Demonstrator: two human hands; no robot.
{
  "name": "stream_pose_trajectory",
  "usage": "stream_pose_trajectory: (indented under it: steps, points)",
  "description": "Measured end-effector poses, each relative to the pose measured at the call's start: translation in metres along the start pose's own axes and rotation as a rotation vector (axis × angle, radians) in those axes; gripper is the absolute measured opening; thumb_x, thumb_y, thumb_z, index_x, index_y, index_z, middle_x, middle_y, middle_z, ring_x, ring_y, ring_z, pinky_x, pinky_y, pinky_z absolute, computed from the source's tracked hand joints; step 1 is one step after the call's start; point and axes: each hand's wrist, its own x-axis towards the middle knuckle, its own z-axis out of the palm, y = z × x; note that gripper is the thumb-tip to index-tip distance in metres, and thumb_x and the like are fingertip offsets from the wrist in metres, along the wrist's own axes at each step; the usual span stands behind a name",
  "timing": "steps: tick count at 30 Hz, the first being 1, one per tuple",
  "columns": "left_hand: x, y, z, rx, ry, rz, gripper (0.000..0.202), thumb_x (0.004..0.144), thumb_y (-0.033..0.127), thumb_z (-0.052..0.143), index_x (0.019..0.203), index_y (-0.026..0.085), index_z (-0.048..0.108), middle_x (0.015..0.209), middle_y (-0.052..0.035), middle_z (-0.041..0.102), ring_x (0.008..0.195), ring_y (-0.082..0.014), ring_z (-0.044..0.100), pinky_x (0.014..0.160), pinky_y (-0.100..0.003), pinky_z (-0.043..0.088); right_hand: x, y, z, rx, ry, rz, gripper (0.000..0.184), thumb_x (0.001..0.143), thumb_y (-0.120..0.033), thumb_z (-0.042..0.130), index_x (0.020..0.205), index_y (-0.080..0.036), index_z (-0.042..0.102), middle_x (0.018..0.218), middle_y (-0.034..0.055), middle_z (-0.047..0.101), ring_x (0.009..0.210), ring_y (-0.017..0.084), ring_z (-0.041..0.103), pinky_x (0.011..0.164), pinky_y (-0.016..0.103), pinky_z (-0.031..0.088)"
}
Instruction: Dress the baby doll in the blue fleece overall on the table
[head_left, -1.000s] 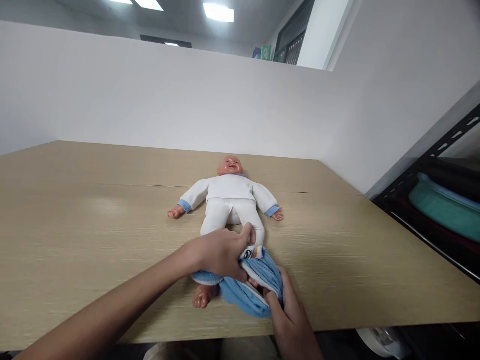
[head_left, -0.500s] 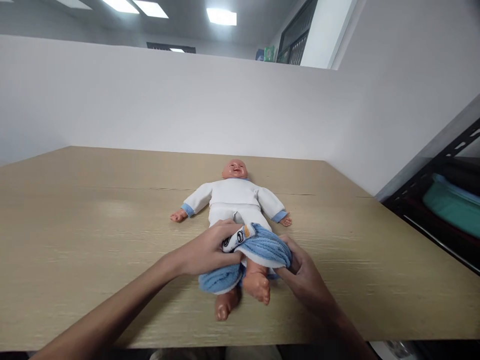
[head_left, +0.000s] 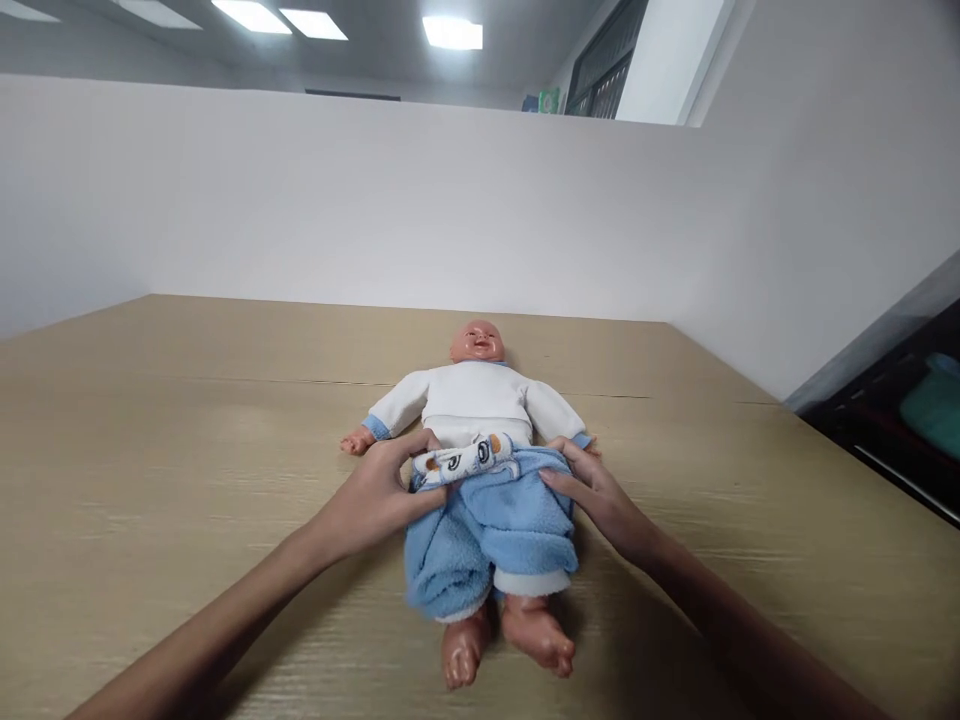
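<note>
A baby doll (head_left: 474, 396) in a white top lies on its back on the wooden table (head_left: 187, 450), head away from me. Fluffy blue trousers (head_left: 491, 530) with a printed white waistband cover its legs up to the waist, and both bare feet stick out below. My left hand (head_left: 382, 490) pinches the waistband at the doll's left-hand side. At the other side my right hand (head_left: 589, 485) grips the waistband with curled fingers.
A white partition wall (head_left: 375, 200) closes off the back and right of the table. To the right stands a dark metal shelf (head_left: 892, 440) holding a teal item (head_left: 934, 410). The table's near edge is below the doll's feet, out of view.
Both hands have drawn the blue trousers up from the doll's shins to its waist. The bunched fabric has spread over the legs, and both feet now show.
</note>
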Motion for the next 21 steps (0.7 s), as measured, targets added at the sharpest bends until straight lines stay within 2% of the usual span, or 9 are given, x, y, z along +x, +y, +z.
stream_pose_trajectory:
  steps: [3,7,9,12,15,18,21]
  points:
    - [-0.004,-0.012,0.001,-0.104,0.032,-0.055,0.02,0.093,0.035,0.074,0.102,0.022,0.061,0.106,-0.0004,0.064,0.102,-0.0221,0.06,0.093,-0.034,0.047,0.002,0.021,-0.001,0.142,0.045,0.079,0.03,0.097,-0.048,0.073,0.1,-0.021,0.059,0.084,-0.004,0.052,0.078,0.015,0.049,0.074,0.026,0.043]
    - [-0.019,-0.034,-0.001,-0.392,-0.179,-0.227,0.034,0.095,0.049,0.074,0.117,0.025,0.065,0.12,-0.0046,0.068,0.11,-0.027,0.066,0.1,-0.04,0.054,-0.006,0.03,0.009,0.313,0.093,0.189,0.033,0.093,-0.051,0.076,0.106,-0.024,0.063,0.092,-0.0022,0.061,0.089,0.018,0.058,0.083,0.029,0.047]
    - [-0.025,-0.043,-0.003,-0.5,-0.283,-0.236,0.038,0.097,0.048,0.072,0.128,0.026,0.068,0.131,-0.0071,0.069,0.123,-0.0311,0.064,0.111,-0.046,0.049,-0.007,0.026,0.016,0.429,0.119,0.259,0.035,0.09,-0.05,0.079,0.11,-0.026,0.064,0.095,-0.0016,0.064,0.094,0.02,0.061,0.086,0.031,0.047]
    - [-0.025,-0.048,-0.005,-0.541,-0.276,-0.242,0.047,0.102,0.05,0.065,0.144,0.029,0.064,0.147,-0.0081,0.064,0.141,-0.0342,0.054,0.124,-0.051,0.038,-0.001,0.021,0.022,0.532,0.088,0.282,0.029,0.085,-0.045,0.079,0.102,-0.026,0.065,0.088,-0.0022,0.062,0.084,0.019,0.058,0.079,0.03,0.045]
    - [-0.017,-0.046,-0.003,-0.518,-0.181,-0.26,0.052,0.102,0.056,0.062,0.149,0.033,0.061,0.153,-0.0059,0.061,0.147,-0.0348,0.048,0.127,-0.05,0.035,0.011,0.026,0.016,0.463,0.05,0.209,0.025,0.081,-0.042,0.078,0.089,-0.023,0.063,0.079,-0.0024,0.056,0.074,0.017,0.049,0.072,0.029,0.039]
    - [-0.007,-0.045,0.0,-0.565,-0.158,-0.234,0.055,0.1,0.057,0.064,0.147,0.03,0.062,0.148,-0.007,0.065,0.141,-0.0348,0.054,0.121,-0.048,0.041,0.02,0.034,0.007,0.351,0.023,0.136,0.026,0.08,-0.041,0.076,0.086,-0.021,0.061,0.077,-0.0028,0.051,0.073,0.016,0.044,0.071,0.029,0.035]
    - [0.002,-0.043,-0.005,-0.575,-0.189,-0.155,0.052,0.099,0.057,0.066,0.14,0.026,0.066,0.138,-0.0081,0.069,0.128,-0.0324,0.061,0.11,-0.044,0.049,0.022,0.031,0.001,0.142,0.02,0.023,0.026,0.091,-0.045,0.069,0.089,-0.022,0.058,0.081,-0.0028,0.048,0.076,0.017,0.043,0.073,0.03,0.035]
